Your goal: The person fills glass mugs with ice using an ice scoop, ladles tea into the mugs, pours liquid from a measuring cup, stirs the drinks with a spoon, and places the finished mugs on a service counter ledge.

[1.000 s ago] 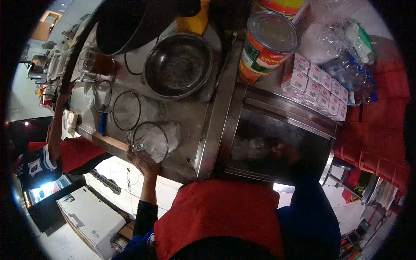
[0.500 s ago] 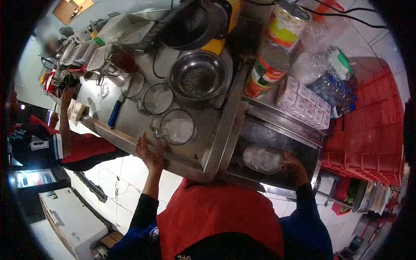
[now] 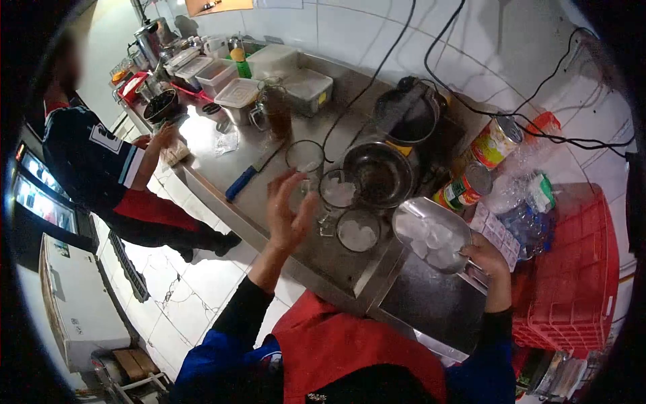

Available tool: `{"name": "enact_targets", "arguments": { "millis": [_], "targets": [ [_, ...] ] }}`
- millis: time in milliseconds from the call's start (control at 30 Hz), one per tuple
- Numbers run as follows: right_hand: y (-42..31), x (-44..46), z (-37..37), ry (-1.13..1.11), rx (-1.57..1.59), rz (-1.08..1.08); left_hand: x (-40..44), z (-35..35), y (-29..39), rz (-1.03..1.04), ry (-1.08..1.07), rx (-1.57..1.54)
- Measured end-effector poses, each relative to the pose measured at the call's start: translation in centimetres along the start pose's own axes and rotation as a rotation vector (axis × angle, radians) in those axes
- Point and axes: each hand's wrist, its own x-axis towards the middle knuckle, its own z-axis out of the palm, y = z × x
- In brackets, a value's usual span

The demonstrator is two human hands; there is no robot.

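My right hand [image 3: 490,257] is closed around the handle of a metal ice scoop [image 3: 434,266] heaped with ice [image 3: 431,232]. The scoop is raised between the glasses and the steel ice bin [image 3: 431,310]. My left hand [image 3: 291,212] hangs over the counter, slightly blurred, with its fingers apart and nothing in them. Close to its fingers stand a glass mug with ice [image 3: 338,189] and an outer glass [image 3: 305,156]. Nearest the counter's front edge is another glass mug [image 3: 358,230], also with ice in it.
A metal bowl [image 3: 380,176] and a dark pan [image 3: 406,120] sit behind the mugs. Cans [image 3: 496,141], boxes [image 3: 494,232] and a red crate [image 3: 579,269] flank the right. A blue-handled tool [image 3: 242,182] lies left. A co-worker [image 3: 101,148] stands at the counter's far left.
The scoop of ice has risen out of the bin and moved left toward the mugs in my right hand. My left hand has moved further over the counter. The view has shifted.
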Motion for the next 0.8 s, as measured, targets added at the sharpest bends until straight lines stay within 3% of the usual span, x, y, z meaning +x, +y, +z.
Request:
{"name": "enact_targets", "arguments": {
  "millis": [33, 167, 267, 367, 467, 567, 700, 800],
  "targets": [
    [-0.9, 1.3, 0.5, -0.055, 0.046, -0.108, 0.6, 0.2, 0.9, 0.06, -0.053, -0.058],
    [-7.4, 3.4, 3.2, -0.018, -0.106, -0.095, 2.3, 2.0, 4.5, 0.396, -0.268, -0.05],
    [-9.6, 5.3, 4.1, -0.033, -0.29, -0.104, 2.8, 4.3, 4.4, 0.477, -0.325, 0.008],
    [-9.4, 6.7, 4.1, -0.086, -0.213, -0.126, 2.8, 6.4, 1.3, 0.532, -0.335, -0.048],
    [-8.2, 7.8, 3.1, -0.117, -0.241, -0.198, 2.3, 6.2, -0.5, 0.367, -0.264, -0.115],
    [-8.5, 7.3, 2.9, -0.055, -0.232, -0.052, 2.3, 5.4, -1.1, 0.262, -0.33, -0.107],
    [-7.7, 7.3, 2.0, -0.101, -0.074, -0.077, 2.3, 5.3, -2.0, 0.268, -0.204, -0.096],
    [-10.4, 5.8, 2.8, -0.045, -0.104, 0.054, 2.4, 4.8, -2.3, 0.245, -0.128, -0.073]
  ]
}}
